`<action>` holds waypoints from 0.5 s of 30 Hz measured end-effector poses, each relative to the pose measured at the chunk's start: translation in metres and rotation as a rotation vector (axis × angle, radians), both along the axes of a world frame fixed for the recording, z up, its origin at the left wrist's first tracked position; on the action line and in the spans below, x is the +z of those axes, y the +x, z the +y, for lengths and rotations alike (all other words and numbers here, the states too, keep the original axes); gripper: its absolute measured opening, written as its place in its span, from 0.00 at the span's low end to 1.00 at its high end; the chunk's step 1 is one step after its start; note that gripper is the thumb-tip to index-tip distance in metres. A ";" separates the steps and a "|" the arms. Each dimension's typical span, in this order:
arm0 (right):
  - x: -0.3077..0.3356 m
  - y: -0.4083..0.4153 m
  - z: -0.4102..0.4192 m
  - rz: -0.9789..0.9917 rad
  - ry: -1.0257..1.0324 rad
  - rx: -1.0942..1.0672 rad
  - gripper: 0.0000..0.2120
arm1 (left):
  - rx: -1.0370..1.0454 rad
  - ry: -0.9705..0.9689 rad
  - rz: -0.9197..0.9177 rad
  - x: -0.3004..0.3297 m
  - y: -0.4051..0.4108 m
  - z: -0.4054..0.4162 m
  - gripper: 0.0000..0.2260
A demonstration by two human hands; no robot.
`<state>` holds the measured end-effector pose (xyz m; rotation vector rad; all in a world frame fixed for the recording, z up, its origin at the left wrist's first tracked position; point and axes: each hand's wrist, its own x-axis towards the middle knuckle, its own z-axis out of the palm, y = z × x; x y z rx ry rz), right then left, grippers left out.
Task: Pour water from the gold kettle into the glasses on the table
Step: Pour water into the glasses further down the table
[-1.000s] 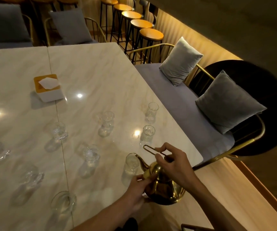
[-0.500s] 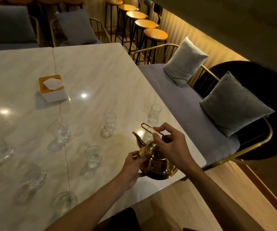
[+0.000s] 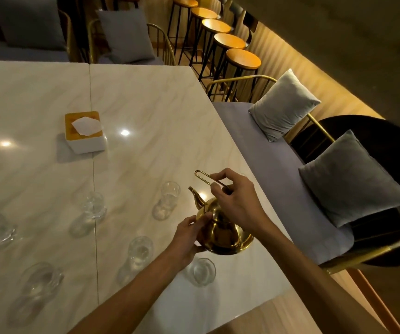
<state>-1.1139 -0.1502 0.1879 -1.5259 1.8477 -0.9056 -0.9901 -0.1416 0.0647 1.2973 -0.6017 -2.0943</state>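
right hand (image 3: 236, 201): pinching the thin wire handle of the gold kettle (image 3: 223, 233) between thumb and fingers, so it's closed on that loop, sitting right above the kettle body

left hand (image 3: 189, 235): fingers curled against the kettle's side and lid area, steadying it from the left, thumb down near the base

gold kettle: held up off the desk (image 3: 146, 104) between both hands, spout pointing away and left of the right hand, roughly upright, maybe a slight tilt, honestly hard to say

nearest glass (image 3: 201, 271): just below the left hand, looks like it has some water in it

other glasses: one (image 3: 167, 198) just left of the spout, one (image 3: 140, 251) left of the left forearm, another (image 3: 93, 206) further left on the seam of the desk, a couple more (image 3: 37, 283) way off left and blurry

tissue box (image 3: 84, 132): well beyond both hands, far side of the desk

cushions (image 3: 348, 174): on the bench to the right of the right hand

bar stools (image 3: 242, 59): lined up far behind everything
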 end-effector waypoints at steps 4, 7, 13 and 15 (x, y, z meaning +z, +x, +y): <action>-0.001 0.010 -0.038 0.093 0.059 0.048 0.10 | -0.055 0.028 -0.009 0.002 0.003 -0.020 0.19; -0.003 0.018 -0.060 0.139 0.105 0.066 0.10 | -0.092 0.058 0.020 0.005 0.007 -0.031 0.13; -0.006 0.029 -0.088 0.178 0.178 0.097 0.09 | -0.079 0.132 0.084 -0.002 0.013 -0.045 0.22; -0.007 0.031 -0.095 0.186 0.203 0.108 0.09 | -0.076 0.158 0.098 -0.001 0.014 -0.050 0.24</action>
